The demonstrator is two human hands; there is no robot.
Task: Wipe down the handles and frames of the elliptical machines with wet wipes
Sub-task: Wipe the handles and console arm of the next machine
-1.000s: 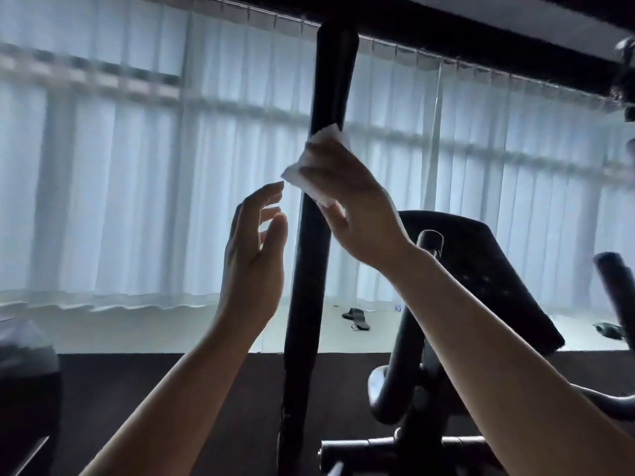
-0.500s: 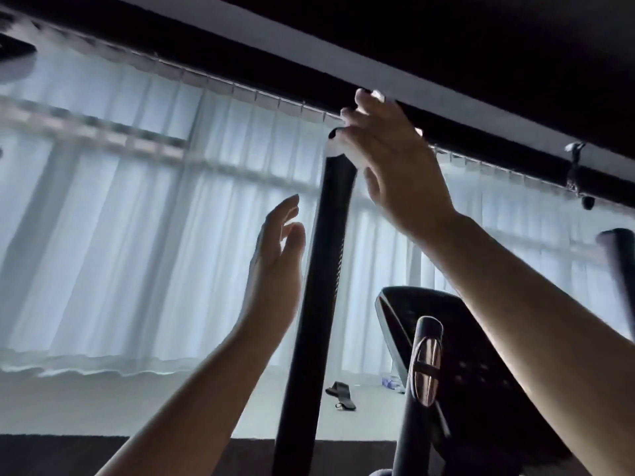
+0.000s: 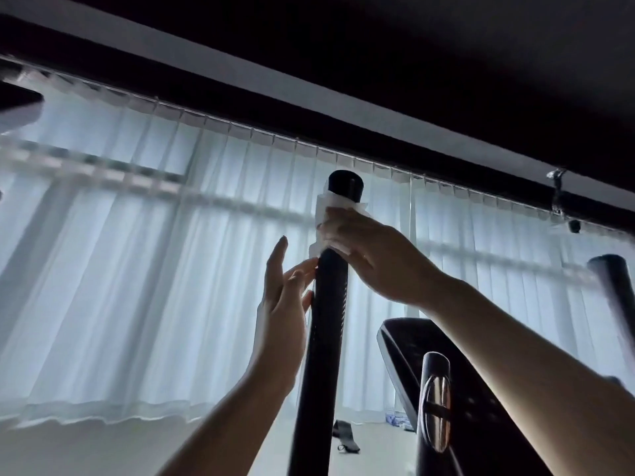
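Observation:
A tall black elliptical handle (image 3: 324, 324) rises through the middle of the view, its rounded top just under the curtain rail. My right hand (image 3: 374, 259) grips a white wet wipe (image 3: 338, 204) wrapped round the handle a little below its top. My left hand (image 3: 281, 310) is raised beside the handle on its left, fingers straight, fingertips touching the handle's side. It holds nothing.
The machine's dark console (image 3: 457, 389) and a shorter handle with a chrome sensor (image 3: 434, 413) stand at the lower right. Another black handle (image 3: 615, 293) is at the right edge. White curtains (image 3: 137, 269) fill the background; a dark strap (image 3: 345, 436) lies on the floor.
My right hand slid the wipe up the handle to its top, then came a little down below the cap. My left hand moved in until its fingertips touch the handle. The view tilted upward.

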